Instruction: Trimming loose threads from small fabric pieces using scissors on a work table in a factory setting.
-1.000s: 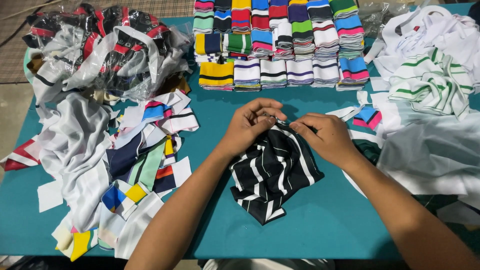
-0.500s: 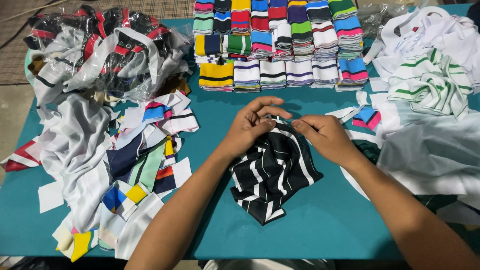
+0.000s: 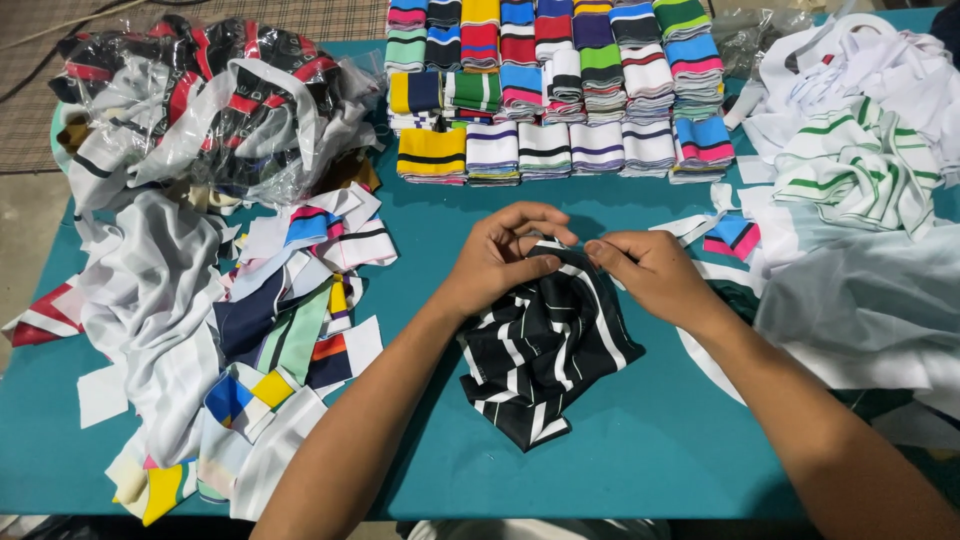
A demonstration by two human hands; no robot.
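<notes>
i see my left hand [image 3: 497, 262] and my right hand [image 3: 655, 275] meeting over a crumpled black fabric piece with white stripes [image 3: 540, 350], which lies on the teal table [image 3: 650, 440] near its middle, just in front of me. the left hand's fingers are curled and pinched shut on the top edge of the cloth; the right hand's thumb and forefinger are pressed together on the same edge, just beside the left fingertips. the rest of the cloth bunches below both hands, touching the table. beyond the hands, rows of folded striped knit bands [image 3: 560, 90] in many colours sit stacked along the far side. to my left a loose heap of mixed fabric scraps [image 3: 270, 330] spreads out, with a clear plastic bag of dark pieces [image 3: 220, 110] behind it. to my right lies a pile of white and green-striped cloth [image 3: 860, 170]
</notes>
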